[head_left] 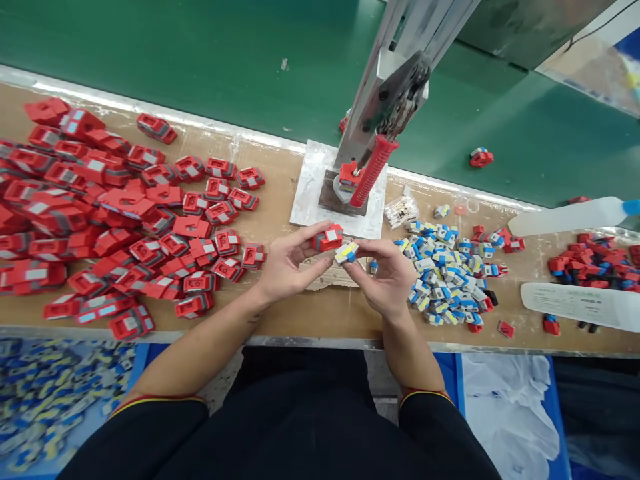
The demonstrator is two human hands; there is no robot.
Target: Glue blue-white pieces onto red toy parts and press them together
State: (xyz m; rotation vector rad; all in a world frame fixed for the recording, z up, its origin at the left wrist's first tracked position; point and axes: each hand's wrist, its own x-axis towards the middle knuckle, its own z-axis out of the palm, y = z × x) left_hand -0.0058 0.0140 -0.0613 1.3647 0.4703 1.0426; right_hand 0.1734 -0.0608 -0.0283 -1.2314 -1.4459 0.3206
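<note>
Between the thumb and fingers of my left hand (290, 267) is a red plastic toy car part (327, 238) with a pale top patch. My right hand (387, 273) pinches a small white, blue and yellow plastic piece (347, 252) close beside the red part; whether the two touch I cannot tell. Just beyond my hands stands a hand press (395, 100) with a red lever grip (375, 171). Another red part (349, 175) sits under its plunger on a metal base plate (310, 190).
Many red car parts (120, 200) are heaped on the left of the bench. To the right lies a pile of white-blue-yellow pieces (440, 267), with white plastic bottles (575, 303) farther right. A green conveyor belt (200, 60) runs behind, and a blue bin (50, 407) stands below left.
</note>
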